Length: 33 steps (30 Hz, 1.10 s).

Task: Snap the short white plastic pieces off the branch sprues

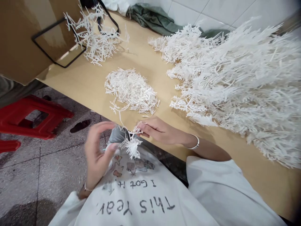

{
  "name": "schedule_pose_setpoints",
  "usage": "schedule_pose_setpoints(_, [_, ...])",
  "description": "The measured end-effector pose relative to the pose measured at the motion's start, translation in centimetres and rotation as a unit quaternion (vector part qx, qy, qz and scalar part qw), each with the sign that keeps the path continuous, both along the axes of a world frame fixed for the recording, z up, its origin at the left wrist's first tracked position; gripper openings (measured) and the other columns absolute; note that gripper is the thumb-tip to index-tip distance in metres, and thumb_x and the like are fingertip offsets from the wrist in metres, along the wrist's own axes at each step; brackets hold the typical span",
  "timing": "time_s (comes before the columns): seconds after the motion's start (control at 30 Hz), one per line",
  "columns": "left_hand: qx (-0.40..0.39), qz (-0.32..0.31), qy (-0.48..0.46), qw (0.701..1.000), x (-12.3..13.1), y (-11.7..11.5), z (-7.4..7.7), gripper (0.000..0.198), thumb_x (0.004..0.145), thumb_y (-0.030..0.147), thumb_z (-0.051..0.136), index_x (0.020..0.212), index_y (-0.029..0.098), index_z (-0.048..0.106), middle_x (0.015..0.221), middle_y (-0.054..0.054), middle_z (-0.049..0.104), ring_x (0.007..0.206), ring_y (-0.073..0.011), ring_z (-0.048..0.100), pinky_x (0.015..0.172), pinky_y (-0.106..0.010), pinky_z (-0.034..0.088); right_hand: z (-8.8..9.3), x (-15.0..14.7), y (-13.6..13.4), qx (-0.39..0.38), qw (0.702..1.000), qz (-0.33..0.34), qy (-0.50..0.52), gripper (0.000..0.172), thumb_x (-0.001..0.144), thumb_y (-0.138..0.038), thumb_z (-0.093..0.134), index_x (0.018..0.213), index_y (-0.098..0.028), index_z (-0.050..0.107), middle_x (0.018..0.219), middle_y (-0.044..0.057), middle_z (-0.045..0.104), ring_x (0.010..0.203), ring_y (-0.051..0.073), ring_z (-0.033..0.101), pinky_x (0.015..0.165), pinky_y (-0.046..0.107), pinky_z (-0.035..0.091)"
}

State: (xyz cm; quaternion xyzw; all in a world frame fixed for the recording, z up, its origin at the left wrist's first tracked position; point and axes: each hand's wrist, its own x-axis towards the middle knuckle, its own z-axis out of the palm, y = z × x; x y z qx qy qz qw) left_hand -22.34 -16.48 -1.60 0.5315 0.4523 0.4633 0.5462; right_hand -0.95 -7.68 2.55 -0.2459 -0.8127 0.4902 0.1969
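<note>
My right hand (pixel 157 130) pinches a white branching plastic piece (pixel 133 147) between thumb and fingers, over my lap at the table's edge. A frayed bunch of thin strands hangs from its lower end. My left hand (pixel 100 152), slightly blurred, is open just left of that piece, its thumb and fingers apart. One thin branched strand (pixel 120 114) stretches up from the piece toward the table. Beyond my hands lies a low pile of short white sticks (pixel 131 91). To the right spreads a large heap of white branching pieces (pixel 225 78).
A looser tangle of white branches (pixel 98 37) lies at the far left, by a black wire frame (pixel 58 42) and a cardboard box (pixel 28 34). Dark green cloth (pixel 152 18) lies along the tiled wall. A red stool (pixel 35 116) stands on the floor at left.
</note>
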Motion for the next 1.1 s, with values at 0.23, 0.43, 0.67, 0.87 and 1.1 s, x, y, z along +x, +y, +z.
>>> schedule_pose_setpoints(0.23, [-0.002,-0.045,0.027,0.999,3.5,3.4,-0.6,0.027,0.081,0.041,0.060,0.073,0.015,0.057,0.064,0.001,0.052,0.062,-0.0118,0.046,0.060,-0.024,0.037,-1.3,-0.1,-0.4,0.124,0.991,-0.047,-0.024,0.046,0.099,-0.033,0.029,0.064,-0.013,0.052,0.055,-0.003,0.044,0.050,0.005,0.039,0.053,0.019,0.030])
schedule_pose_setpoints(0.43, [-0.043,-0.070,-0.055,0.995,4.5,3.1,-1.1,0.030,0.089,0.035,0.052,0.067,0.017,0.044,0.059,0.005,0.035,0.054,-0.0076,0.027,0.050,-0.022,0.024,-1.6,0.1,0.6,0.126,0.991,-0.039,-0.011,0.049,0.098,-0.036,0.031,0.063,-0.012,0.054,0.055,-0.002,0.047,0.051,0.005,0.041,0.053,0.018,0.032])
schedule_pose_setpoints(0.67, [-0.057,-0.045,-0.117,0.990,4.8,3.2,-1.4,0.024,0.089,0.034,0.053,0.072,0.016,0.053,0.059,0.005,0.040,0.052,-0.0067,0.030,0.048,-0.022,0.022,-1.5,0.1,1.3,-0.087,0.994,0.012,0.057,0.048,0.094,-0.043,0.043,0.056,-0.013,0.045,0.049,-0.006,0.039,0.045,0.002,0.034,0.047,0.016,0.029])
schedule_pose_setpoints(0.87, [-0.100,-0.055,-0.316,0.942,6.1,3.4,-1.3,0.034,0.080,0.040,0.060,0.059,0.017,0.045,0.042,0.008,0.033,0.035,-0.0043,0.023,0.038,-0.019,0.018,-2.2,-0.1,0.8,-0.201,0.966,0.050,0.156,0.040,0.091,-0.038,0.051,0.061,-0.012,0.051,0.052,-0.004,0.049,0.044,0.002,0.042,0.043,0.015,0.030])
schedule_pose_setpoints(1.1, [-0.123,-0.181,-0.381,0.898,6.7,4.4,-1.8,0.057,0.065,0.055,0.064,0.041,0.022,0.024,0.023,0.010,0.014,0.019,-0.0050,0.013,0.026,-0.022,0.018,-2.5,-0.3,-0.1,-0.315,0.914,0.093,0.238,0.046,0.092,-0.037,0.051,0.052,-0.014,0.042,0.042,-0.007,0.038,0.036,0.001,0.032,0.041,0.017,0.025])
